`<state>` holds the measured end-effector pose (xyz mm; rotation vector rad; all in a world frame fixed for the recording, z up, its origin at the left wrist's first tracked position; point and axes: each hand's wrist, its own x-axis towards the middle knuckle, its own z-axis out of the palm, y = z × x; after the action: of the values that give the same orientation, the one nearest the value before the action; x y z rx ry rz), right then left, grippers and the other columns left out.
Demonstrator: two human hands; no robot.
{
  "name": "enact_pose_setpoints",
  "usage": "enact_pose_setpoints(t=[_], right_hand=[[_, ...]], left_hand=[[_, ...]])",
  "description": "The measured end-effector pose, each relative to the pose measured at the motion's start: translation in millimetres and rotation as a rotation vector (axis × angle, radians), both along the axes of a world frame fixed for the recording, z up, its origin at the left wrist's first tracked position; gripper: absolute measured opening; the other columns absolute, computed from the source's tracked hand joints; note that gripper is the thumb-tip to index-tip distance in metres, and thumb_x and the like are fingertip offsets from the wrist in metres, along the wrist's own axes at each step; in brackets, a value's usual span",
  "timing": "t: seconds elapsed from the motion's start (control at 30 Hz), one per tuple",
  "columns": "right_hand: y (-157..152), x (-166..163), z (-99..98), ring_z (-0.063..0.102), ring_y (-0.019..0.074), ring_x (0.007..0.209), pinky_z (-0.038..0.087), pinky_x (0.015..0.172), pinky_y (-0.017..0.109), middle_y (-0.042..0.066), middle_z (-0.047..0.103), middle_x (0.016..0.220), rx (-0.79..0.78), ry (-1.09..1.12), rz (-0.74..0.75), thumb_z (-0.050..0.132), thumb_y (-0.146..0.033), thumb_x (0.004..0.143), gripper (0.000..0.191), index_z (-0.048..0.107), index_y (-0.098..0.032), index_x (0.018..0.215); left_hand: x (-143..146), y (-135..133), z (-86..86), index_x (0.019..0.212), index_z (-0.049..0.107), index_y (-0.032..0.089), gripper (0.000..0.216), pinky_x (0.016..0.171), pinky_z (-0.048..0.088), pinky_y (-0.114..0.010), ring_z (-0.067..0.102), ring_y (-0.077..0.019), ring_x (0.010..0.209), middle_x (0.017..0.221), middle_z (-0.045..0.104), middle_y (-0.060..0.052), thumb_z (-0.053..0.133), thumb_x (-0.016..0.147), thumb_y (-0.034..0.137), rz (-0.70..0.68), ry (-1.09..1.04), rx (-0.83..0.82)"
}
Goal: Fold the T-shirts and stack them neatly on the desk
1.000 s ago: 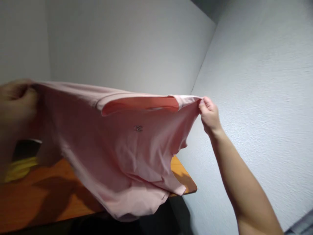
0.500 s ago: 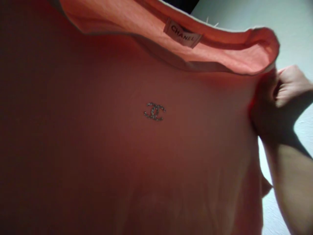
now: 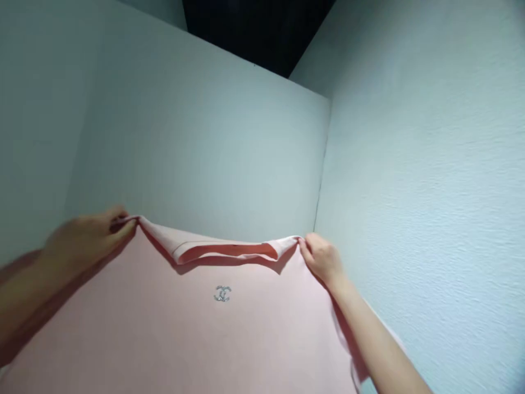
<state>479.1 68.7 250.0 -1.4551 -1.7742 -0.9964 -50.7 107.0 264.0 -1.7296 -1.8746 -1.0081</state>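
A pink T-shirt [image 3: 197, 339] with a small glittery logo on the chest is stretched out flat in front of me, neckline toward the wall. My left hand [image 3: 88, 238] pinches its left shoulder, blurred by motion. The right shoulder of the shirt is pinched by my right hand [image 3: 324, 260], fingers closed on the fabric. The shirt's lower part runs out of the bottom of the frame and hides whatever lies beneath it.
Pale grey walls [image 3: 205, 142] meet in a corner [image 3: 322, 180] just behind the shirt, with another wall close on the right. A dark opening [image 3: 258, 33] shows above the walls.
The shirt was lifted close to my face, filling the view, and has now swung down and away, spread out flat toward the corner. Both hands kept their grip on the shoulders.
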Motion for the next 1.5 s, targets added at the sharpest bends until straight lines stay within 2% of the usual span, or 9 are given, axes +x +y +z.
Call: enact_pose_setpoints(t=[0.1,0.2,0.3,0.37,0.5,0.63,0.83,1.13,1.5], right_hand=[[73.0,-31.2,-42.6,0.058,0.0229,0.092,0.04,0.078,0.032,0.013,0.064,0.099,-0.277,0.052,-0.067,0.042,-0.033,0.1,0.026,0.061,-0.017,0.096],[114.2,-67.0,-113.4,0.057,0.0297,0.107,0.042,0.086,0.039,0.02,0.062,0.114,-0.41,0.076,-0.101,0.058,-0.024,0.09,0.021,0.062,-0.013,0.108],[114.6,-92.1,-192.6,0.06,0.0305,0.108,0.044,0.089,0.043,0.017,0.065,0.112,-0.541,0.083,-0.086,0.055,-0.024,0.092,0.023,0.065,-0.016,0.111],[102.8,-99.1,-239.0,0.059,0.0323,0.113,0.044,0.092,0.046,0.016,0.066,0.115,-0.614,0.092,-0.078,0.055,-0.031,0.092,0.026,0.066,-0.018,0.112],[81.6,-93.7,-299.8,0.039,0.0386,0.137,0.034,0.104,0.059,0.016,0.046,0.148,-0.749,0.169,-0.09,0.046,-0.047,0.095,0.049,0.055,-0.022,0.136],[81.4,-81.6,-318.6,0.015,0.0375,0.148,0.019,0.113,0.06,0.014,0.02,0.161,-0.866,0.249,-0.093,0.031,-0.059,0.097,0.067,0.034,-0.02,0.152],[104.1,-66.2,-315.3,-0.002,0.0322,0.15,0.006,0.118,0.054,0.008,0.005,0.164,-1.022,0.258,-0.101,0.02,-0.069,0.095,0.076,0.023,-0.024,0.156],[140.4,-47.4,-309.8,0.001,0.031,0.15,0.007,0.118,0.052,0.005,0.005,0.164,-1.052,0.23,-0.079,0.017,-0.071,0.095,0.074,0.022,-0.028,0.156],[159.5,-45.1,-308.6,0.005,0.0284,0.15,0.009,0.118,0.051,0.005,0.011,0.163,-1.021,0.176,-0.069,0.022,-0.066,0.097,0.069,0.025,-0.029,0.155]], left_hand=[[26.9,51.4,-51.2,0.115,0.055,0.009,0.058,0.08,0.043,-0.033,0.062,-0.0231,0.088,0.096,0.067,-0.011,0.017,0.098,0.049,-0.035,0.216,-0.197],[48.9,91.5,-135.3,0.125,0.053,0.005,0.049,0.095,0.041,-0.037,0.057,-0.0288,0.112,0.12,0.063,-0.019,0.034,0.093,0.038,-0.114,0.278,-0.283],[62.4,104.9,-220.2,0.128,0.058,0.009,0.054,0.105,0.038,-0.038,0.056,-0.0287,0.12,0.13,0.062,-0.018,0.032,0.093,0.041,-0.273,0.297,-0.394],[65.7,105.5,-264.9,0.135,0.056,0.011,0.062,0.114,0.032,-0.041,0.049,-0.0289,0.133,0.143,0.054,-0.017,0.027,0.093,0.046,-0.344,0.275,-0.515],[63.8,102.9,-316.6,0.147,0.042,0.015,0.07,0.12,0.02,-0.054,0.026,-0.0305,0.148,0.158,0.033,-0.013,0.026,0.091,0.054,-0.342,0.221,-0.703],[62.4,102.7,-332.8,0.15,0.034,0.017,0.073,0.12,0.015,-0.057,0.018,-0.0298,0.15,0.16,0.024,-0.012,0.026,0.09,0.057,-0.311,0.177,-0.724],[66.1,109.0,-337.8,0.151,0.032,0.019,0.074,0.12,0.012,-0.057,0.018,-0.029,0.15,0.161,0.021,-0.01,0.028,0.089,0.059,-0.296,0.16,-0.716],[71.9,131.4,-346.0,0.151,0.031,0.02,0.074,0.119,0.012,-0.058,0.019,-0.0297,0.15,0.162,0.021,-0.01,0.026,0.089,0.06,-0.262,0.174,-0.699],[79.2,123.8,-336.1,0.151,0.032,0.019,0.07,0.119,0.018,-0.057,0.023,-0.0292,0.149,0.161,0.025,-0.011,0.023,0.092,0.055,-0.228,0.229,-0.666]])
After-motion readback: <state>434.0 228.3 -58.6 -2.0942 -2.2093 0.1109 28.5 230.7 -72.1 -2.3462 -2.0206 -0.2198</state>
